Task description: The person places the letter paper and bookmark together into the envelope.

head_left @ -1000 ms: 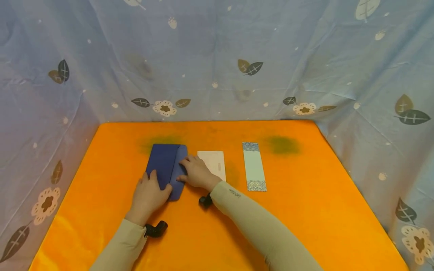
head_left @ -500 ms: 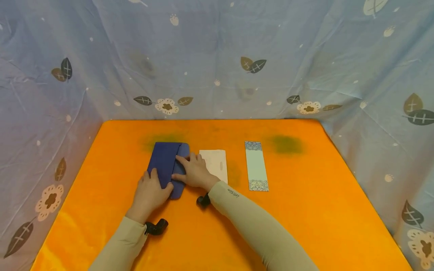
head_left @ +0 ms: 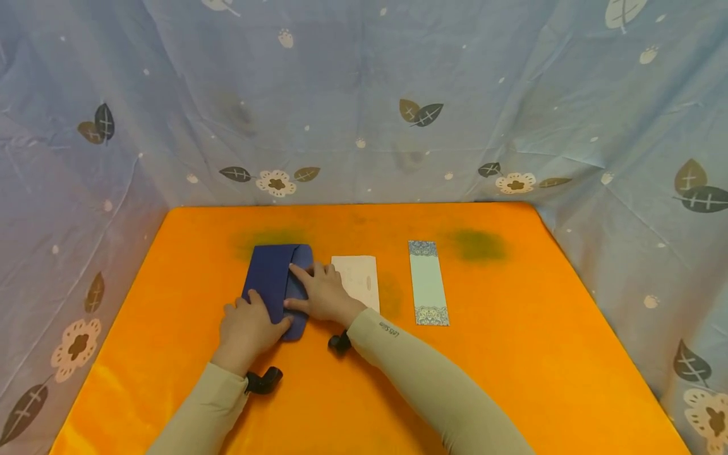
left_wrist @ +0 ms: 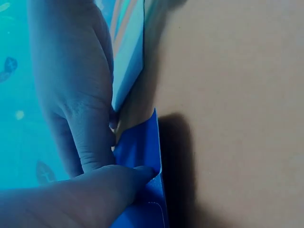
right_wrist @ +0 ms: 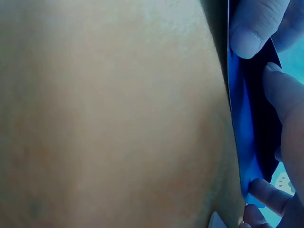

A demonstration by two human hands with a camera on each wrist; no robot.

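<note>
A dark blue paper envelope (head_left: 266, 275) lies on the orange cloth, its lighter blue flap (head_left: 304, 256) folded out to the right. My left hand (head_left: 248, 328) rests across its near left part, fingers spread, with the thumb pressing close to the pocket's edge. My right hand (head_left: 325, 295) reaches over the flap, thumb and index finger spread apart at the edge of the pocket. In the right wrist view the pocket of the blue envelope (right_wrist: 244, 114) gapes darkly beside the right thumb. The left wrist view shows the left thumb (left_wrist: 128, 178) on the envelope's raised edge.
A small white card (head_left: 359, 275) lies right of the envelope, partly behind the right hand. Farther right is a pale green strip (head_left: 428, 282) with lace-patterned ends. Patterned blue-grey curtains (head_left: 364, 95) enclose the orange table (head_left: 540, 354) at the back and sides.
My right hand has slid left from the outer flap onto the pocket's edge, which now stands a little raised. The left hand has stayed on the envelope.
</note>
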